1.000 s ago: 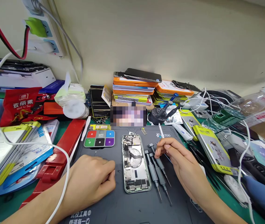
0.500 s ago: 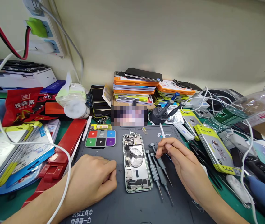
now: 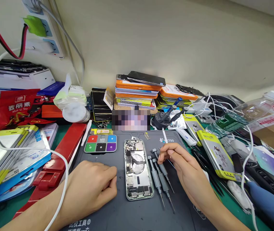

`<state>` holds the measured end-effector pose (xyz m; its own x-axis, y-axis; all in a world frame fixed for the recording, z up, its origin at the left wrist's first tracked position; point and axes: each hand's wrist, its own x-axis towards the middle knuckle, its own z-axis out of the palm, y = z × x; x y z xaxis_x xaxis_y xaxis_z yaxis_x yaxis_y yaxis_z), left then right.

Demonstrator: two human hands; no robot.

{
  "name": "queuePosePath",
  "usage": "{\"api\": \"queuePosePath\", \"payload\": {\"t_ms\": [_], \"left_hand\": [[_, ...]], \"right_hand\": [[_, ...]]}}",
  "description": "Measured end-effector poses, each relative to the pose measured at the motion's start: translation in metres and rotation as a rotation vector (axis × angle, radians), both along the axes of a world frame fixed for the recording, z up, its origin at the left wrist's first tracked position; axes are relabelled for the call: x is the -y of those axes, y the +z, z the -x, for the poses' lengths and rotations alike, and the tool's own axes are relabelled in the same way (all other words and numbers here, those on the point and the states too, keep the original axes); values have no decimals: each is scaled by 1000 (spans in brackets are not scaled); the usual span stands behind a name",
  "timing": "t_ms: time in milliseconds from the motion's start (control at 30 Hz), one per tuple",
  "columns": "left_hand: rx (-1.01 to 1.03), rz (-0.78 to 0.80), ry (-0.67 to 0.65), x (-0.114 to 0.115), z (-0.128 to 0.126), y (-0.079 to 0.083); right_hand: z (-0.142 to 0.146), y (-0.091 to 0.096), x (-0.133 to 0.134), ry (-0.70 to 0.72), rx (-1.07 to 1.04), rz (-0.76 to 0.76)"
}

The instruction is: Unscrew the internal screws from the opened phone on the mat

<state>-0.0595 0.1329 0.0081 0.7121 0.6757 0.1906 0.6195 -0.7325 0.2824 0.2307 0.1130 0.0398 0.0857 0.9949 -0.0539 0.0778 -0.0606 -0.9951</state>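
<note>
An opened phone [image 3: 140,180] lies upright on the dark grey mat, its circuit boards and round coil showing. Left of it my left hand [image 3: 95,183] rests on the mat, curled into a loose fist, with nothing visible in it. My right hand [image 3: 182,166] hovers by the screwdrivers, thumb and fingers drawn together. A thin white stick [image 3: 164,134] shows just beyond its fingertips; whether the hand grips it I cannot tell. Several grey screwdrivers [image 3: 160,178] lie side by side between the phone and my right hand, tips toward me.
Behind the phone stand a coloured magnetic pad [image 3: 100,143], a blurred-out rectangle [image 3: 130,120] and a round tool holder [image 3: 161,119]. Stacked boxes [image 3: 137,93] line the wall. A red tool [image 3: 55,160] and a white cable [image 3: 64,179] lie left; battery boxes [image 3: 217,154] and a bottle [image 3: 243,115] right.
The whole view has shifted slightly, so things sit a little further left. Both hands, the phone and the screwdrivers keep their places relative to one another.
</note>
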Motion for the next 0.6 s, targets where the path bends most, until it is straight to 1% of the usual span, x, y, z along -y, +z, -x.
{"api": "queuePosePath", "payload": {"t_ms": [600], "left_hand": [[-29, 50, 3, -1, 0, -2]], "right_hand": [[-1, -2, 2, 9, -32, -6]]}}
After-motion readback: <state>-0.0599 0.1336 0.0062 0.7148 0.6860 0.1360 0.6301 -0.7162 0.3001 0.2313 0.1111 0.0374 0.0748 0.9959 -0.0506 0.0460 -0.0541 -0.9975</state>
